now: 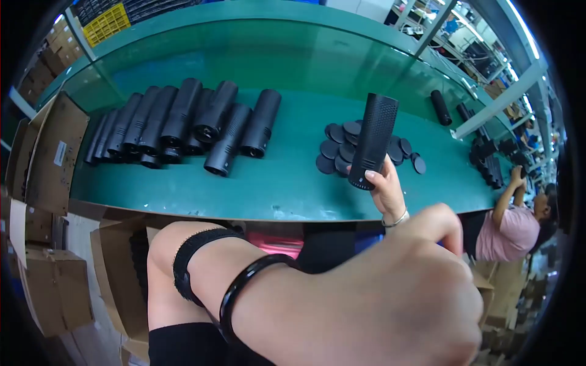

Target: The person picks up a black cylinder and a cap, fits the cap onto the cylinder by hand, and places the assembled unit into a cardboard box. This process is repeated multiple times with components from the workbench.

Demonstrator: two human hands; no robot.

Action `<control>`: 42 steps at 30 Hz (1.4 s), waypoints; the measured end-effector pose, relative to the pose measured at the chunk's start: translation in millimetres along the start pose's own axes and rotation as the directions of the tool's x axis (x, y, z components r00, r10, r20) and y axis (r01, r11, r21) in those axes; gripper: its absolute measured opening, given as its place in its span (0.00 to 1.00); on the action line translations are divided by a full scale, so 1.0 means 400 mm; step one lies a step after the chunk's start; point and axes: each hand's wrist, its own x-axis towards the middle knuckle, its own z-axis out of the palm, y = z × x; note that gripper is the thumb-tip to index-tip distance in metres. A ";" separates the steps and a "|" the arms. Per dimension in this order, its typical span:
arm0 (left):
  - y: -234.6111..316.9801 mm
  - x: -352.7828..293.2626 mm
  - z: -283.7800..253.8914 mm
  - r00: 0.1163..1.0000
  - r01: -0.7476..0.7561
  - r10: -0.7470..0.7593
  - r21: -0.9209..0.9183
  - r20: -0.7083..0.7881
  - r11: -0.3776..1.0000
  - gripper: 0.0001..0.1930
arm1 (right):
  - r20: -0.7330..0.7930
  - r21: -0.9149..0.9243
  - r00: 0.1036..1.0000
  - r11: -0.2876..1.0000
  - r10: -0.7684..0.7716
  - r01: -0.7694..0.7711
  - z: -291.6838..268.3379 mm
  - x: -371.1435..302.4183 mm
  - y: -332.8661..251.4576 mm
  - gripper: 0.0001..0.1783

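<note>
Head view: the right hand (389, 193) grips a black mesh-patterned tube (375, 135) by its lower end, slightly tilted, above the green tabletop (287, 190) near black discs (329, 150). Nearer, the left hand (421, 290) has curled fingers; their contents cannot be told. Black tubes (183, 113) lie heaped far left.
</note>
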 end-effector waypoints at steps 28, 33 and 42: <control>-0.022 -0.008 -0.053 0.943 -0.162 0.241 -0.315 0.230 0.935 0.14 | 0.031 0.165 0.999 0.986 0.021 -0.026 -0.188 0.067 -0.033 0.32; -0.046 0.012 -0.076 0.984 -0.178 0.176 -0.297 -0.033 0.938 0.17 | -0.041 0.211 0.991 0.970 0.128 -0.117 -0.333 0.166 -0.097 0.29; -0.369 0.091 -0.357 0.869 0.437 -0.171 0.556 -0.465 0.707 0.16 | -0.339 -0.641 0.937 0.748 -0.078 -0.170 -0.547 0.508 -0.058 0.48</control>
